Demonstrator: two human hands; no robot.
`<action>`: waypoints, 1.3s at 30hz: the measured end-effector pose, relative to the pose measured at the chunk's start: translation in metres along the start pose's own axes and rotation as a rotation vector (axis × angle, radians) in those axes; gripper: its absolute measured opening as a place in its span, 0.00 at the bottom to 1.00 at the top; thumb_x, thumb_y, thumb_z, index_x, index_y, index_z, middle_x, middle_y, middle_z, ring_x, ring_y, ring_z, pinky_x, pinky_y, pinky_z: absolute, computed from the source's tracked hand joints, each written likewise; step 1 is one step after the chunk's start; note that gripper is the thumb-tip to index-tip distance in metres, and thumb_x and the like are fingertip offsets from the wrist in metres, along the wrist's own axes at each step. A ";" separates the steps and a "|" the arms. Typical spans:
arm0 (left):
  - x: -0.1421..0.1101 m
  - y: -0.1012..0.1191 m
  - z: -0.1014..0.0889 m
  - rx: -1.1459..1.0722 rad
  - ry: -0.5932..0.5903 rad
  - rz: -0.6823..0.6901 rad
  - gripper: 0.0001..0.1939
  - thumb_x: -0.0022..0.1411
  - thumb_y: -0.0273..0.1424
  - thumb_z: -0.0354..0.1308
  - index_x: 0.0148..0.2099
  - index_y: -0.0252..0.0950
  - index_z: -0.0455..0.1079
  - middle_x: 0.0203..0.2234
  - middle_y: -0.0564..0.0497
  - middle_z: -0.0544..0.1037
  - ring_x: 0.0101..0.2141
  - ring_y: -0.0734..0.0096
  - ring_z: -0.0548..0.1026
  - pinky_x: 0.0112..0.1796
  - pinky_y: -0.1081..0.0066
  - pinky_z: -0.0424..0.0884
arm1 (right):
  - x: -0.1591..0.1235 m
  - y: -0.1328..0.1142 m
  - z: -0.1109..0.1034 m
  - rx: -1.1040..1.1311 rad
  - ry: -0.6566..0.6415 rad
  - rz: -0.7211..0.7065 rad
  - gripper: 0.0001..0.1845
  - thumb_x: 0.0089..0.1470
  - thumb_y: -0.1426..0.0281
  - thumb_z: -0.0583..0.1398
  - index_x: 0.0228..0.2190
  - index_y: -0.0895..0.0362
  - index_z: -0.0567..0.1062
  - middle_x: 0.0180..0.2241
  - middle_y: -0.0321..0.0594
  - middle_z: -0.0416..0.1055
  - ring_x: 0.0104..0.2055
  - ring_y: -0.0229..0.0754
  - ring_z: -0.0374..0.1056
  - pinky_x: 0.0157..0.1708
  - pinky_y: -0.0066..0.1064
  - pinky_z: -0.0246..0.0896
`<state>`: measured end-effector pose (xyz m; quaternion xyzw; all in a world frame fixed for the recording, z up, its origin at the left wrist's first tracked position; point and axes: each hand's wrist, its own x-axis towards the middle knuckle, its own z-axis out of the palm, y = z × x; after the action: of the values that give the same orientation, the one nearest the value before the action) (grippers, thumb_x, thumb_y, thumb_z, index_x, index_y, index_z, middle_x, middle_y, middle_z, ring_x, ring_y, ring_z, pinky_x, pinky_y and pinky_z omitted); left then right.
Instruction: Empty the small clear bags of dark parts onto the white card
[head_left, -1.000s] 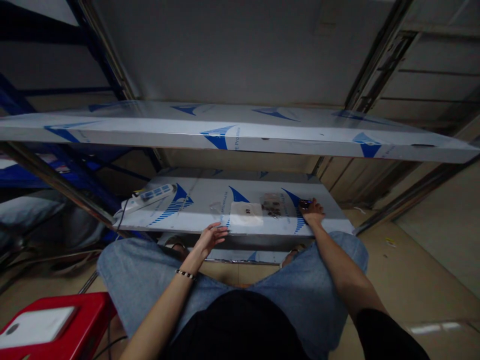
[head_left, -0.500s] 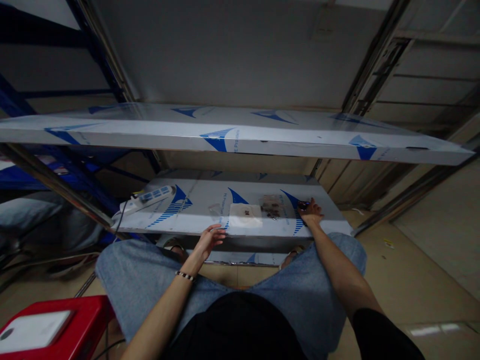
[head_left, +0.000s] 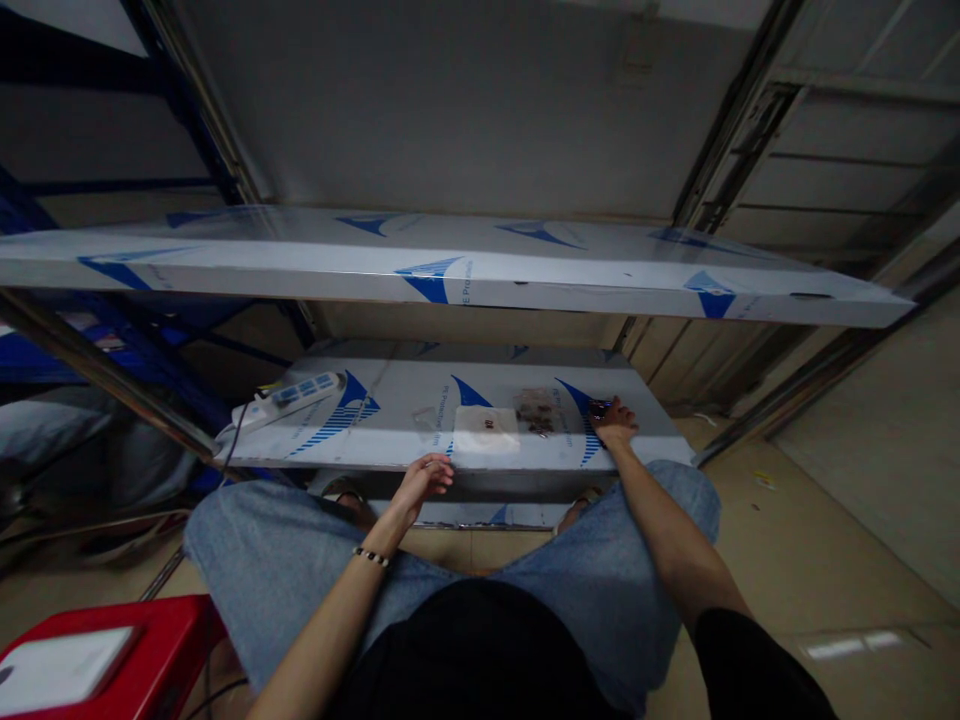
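Steel shelf (head_left: 450, 405): left hand (head_left: 424, 482) open, empty; right hand (head_left: 613, 422) apparently holds a dark object (head_left: 598, 408).

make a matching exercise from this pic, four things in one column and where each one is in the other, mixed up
Things:
1. right hand
2. left hand
3. power strip
4. beaded bracelet

Places:
A. around a wrist
B. at the left end of the lower steel shelf
C. on a small dark object on that shelf
D. by the shelf's front edge

Pairs: 1-C, 2-D, 3-B, 4-A
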<state>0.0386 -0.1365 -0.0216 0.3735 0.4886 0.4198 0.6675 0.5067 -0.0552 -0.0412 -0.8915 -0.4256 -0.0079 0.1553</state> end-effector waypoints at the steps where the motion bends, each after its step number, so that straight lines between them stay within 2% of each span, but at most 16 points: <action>1: 0.000 0.000 0.000 0.012 -0.008 0.005 0.10 0.56 0.28 0.61 0.42 0.33 0.73 0.29 0.48 0.80 0.25 0.72 0.78 0.25 0.77 0.70 | 0.001 0.000 -0.001 0.008 -0.008 0.009 0.45 0.57 0.54 0.59 0.67 0.60 0.50 0.59 0.62 0.63 0.63 0.62 0.56 0.56 0.54 0.55; 9: -0.001 -0.002 0.003 0.040 -0.026 0.002 0.10 0.55 0.29 0.63 0.41 0.33 0.73 0.29 0.47 0.80 0.26 0.71 0.78 0.25 0.76 0.70 | 0.006 0.003 0.000 0.042 -0.015 0.035 0.47 0.55 0.52 0.60 0.67 0.61 0.51 0.59 0.62 0.63 0.63 0.63 0.58 0.55 0.55 0.58; 19: -0.007 -0.003 0.004 0.061 -0.041 0.018 0.10 0.56 0.28 0.61 0.42 0.33 0.73 0.29 0.47 0.80 0.26 0.72 0.78 0.25 0.77 0.69 | 0.015 0.004 0.002 0.034 -0.003 0.065 0.43 0.51 0.52 0.64 0.60 0.63 0.59 0.56 0.62 0.66 0.61 0.61 0.60 0.56 0.52 0.57; 23: -0.008 -0.003 0.005 0.068 -0.043 0.014 0.11 0.55 0.28 0.62 0.42 0.33 0.73 0.30 0.46 0.80 0.26 0.72 0.78 0.26 0.77 0.69 | 0.014 0.003 0.002 0.012 -0.012 0.076 0.46 0.51 0.52 0.64 0.62 0.64 0.56 0.58 0.64 0.65 0.63 0.63 0.58 0.57 0.53 0.56; 27: -0.008 -0.003 0.005 0.075 -0.049 0.026 0.11 0.54 0.28 0.62 0.42 0.33 0.74 0.30 0.46 0.80 0.26 0.71 0.77 0.26 0.77 0.69 | 0.006 0.001 -0.002 0.000 0.000 0.059 0.48 0.55 0.54 0.60 0.67 0.65 0.49 0.59 0.65 0.63 0.64 0.65 0.56 0.58 0.56 0.53; 30: -0.006 -0.005 0.005 0.088 -0.062 0.025 0.11 0.54 0.28 0.62 0.42 0.33 0.73 0.30 0.46 0.80 0.26 0.71 0.78 0.26 0.77 0.69 | -0.007 -0.010 -0.011 0.010 0.036 -0.061 0.44 0.59 0.56 0.57 0.68 0.64 0.49 0.60 0.63 0.62 0.64 0.63 0.55 0.60 0.54 0.50; 32: -0.004 -0.008 0.007 0.096 -0.074 0.031 0.12 0.54 0.29 0.61 0.42 0.34 0.73 0.30 0.46 0.80 0.27 0.71 0.78 0.26 0.77 0.70 | -0.020 -0.025 -0.018 0.045 0.042 -0.228 0.37 0.62 0.59 0.54 0.67 0.61 0.53 0.61 0.58 0.63 0.64 0.60 0.56 0.62 0.50 0.49; 35: -0.003 -0.014 0.012 0.116 -0.097 0.037 0.11 0.55 0.29 0.60 0.42 0.34 0.73 0.30 0.47 0.80 0.26 0.71 0.77 0.26 0.76 0.69 | -0.040 -0.055 -0.021 0.096 -0.024 -0.519 0.28 0.66 0.61 0.51 0.64 0.54 0.63 0.63 0.49 0.63 0.65 0.54 0.54 0.65 0.44 0.47; 37: -0.004 -0.017 0.016 0.134 -0.113 0.026 0.11 0.55 0.28 0.60 0.42 0.34 0.73 0.30 0.47 0.80 0.26 0.71 0.77 0.25 0.76 0.69 | -0.051 -0.073 -0.016 0.124 -0.040 -0.596 0.27 0.66 0.63 0.51 0.64 0.54 0.64 0.63 0.47 0.64 0.65 0.52 0.54 0.65 0.44 0.47; 39: -0.007 -0.019 0.020 0.141 -0.134 0.018 0.10 0.54 0.28 0.60 0.41 0.33 0.74 0.30 0.46 0.80 0.26 0.71 0.77 0.26 0.76 0.68 | -0.057 -0.084 -0.008 0.133 -0.059 -0.598 0.26 0.66 0.64 0.52 0.63 0.54 0.65 0.62 0.45 0.66 0.65 0.50 0.56 0.65 0.43 0.49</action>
<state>0.0600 -0.1519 -0.0317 0.4511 0.4677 0.3643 0.6671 0.4076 -0.0512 -0.0197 -0.7144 -0.6729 0.0005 0.1919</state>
